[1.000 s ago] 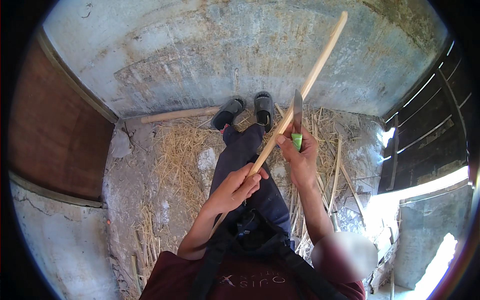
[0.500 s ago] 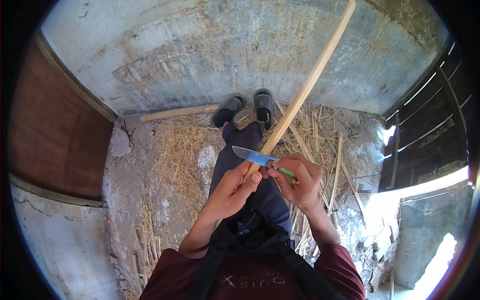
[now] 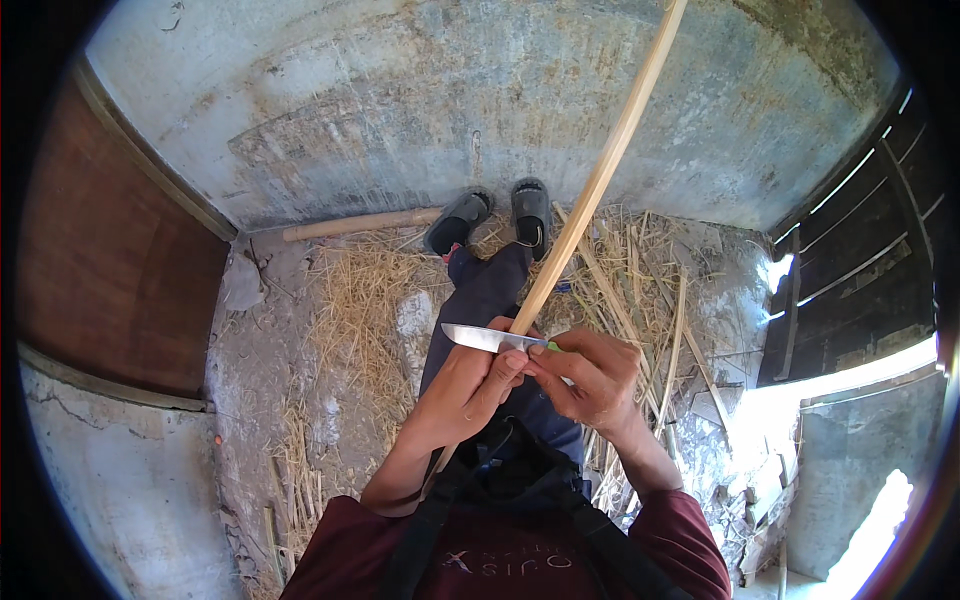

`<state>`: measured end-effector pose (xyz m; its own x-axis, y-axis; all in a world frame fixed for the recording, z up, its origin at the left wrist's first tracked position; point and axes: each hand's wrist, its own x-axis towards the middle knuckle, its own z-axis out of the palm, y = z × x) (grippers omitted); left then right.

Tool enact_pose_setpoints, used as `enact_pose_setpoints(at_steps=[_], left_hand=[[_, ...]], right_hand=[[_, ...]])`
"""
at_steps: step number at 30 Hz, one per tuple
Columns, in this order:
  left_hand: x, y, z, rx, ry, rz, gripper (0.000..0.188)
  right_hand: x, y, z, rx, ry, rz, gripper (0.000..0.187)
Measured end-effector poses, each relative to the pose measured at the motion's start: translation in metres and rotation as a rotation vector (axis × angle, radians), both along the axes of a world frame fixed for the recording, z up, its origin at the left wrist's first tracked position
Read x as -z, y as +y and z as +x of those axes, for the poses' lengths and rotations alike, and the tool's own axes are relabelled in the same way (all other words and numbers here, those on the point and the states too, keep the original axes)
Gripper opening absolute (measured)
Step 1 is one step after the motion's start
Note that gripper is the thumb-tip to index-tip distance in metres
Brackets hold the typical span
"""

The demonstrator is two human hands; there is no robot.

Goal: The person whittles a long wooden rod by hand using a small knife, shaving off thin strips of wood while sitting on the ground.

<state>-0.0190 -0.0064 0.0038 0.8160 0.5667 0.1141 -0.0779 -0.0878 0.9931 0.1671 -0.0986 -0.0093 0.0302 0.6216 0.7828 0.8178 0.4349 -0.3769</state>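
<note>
My left hand (image 3: 465, 388) wraps round a long pale strip of split bamboo or wood (image 3: 590, 195) near its lower end, with the thumb on top. From there the strip slants up and away to the right, past the top of the view. A knife (image 3: 480, 338) lies across it, its blade pointing left over my left fingers. My right hand (image 3: 592, 375) grips the knife's green handle, mostly hidden by the fingers. Both hands meet above my lap, and the right fingers come close to the left thumb.
Straw-like shavings (image 3: 360, 300) and thin strips (image 3: 680, 345) litter the floor. A round pole (image 3: 350, 224) lies along the stained wall (image 3: 400, 120) beyond my shoes (image 3: 462, 222). A brown panel (image 3: 120, 250) stands left, dark slats (image 3: 850, 250) right.
The knife has moved down and left along the strip, toward my left thumb. My right hand has come nearer to my left, and the strip's far end has tilted slightly left.
</note>
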Motion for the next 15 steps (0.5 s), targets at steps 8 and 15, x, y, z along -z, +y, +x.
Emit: enact_pose_setpoints(at_steps=[8, 15], left_hand=[[0.0036, -0.0051, -0.0024, -0.119, 0.055, 0.131, 0.045], [0.0073, -0.0042, -0.0028, -0.114, 0.042, 0.147, 0.041]], right_hand=[[-0.0052, -0.0002, -0.0019, 0.014, -0.031, 0.027, 0.025], [-0.0087, -0.0001, -0.0019, 0.018, -0.059, 0.056, 0.023]])
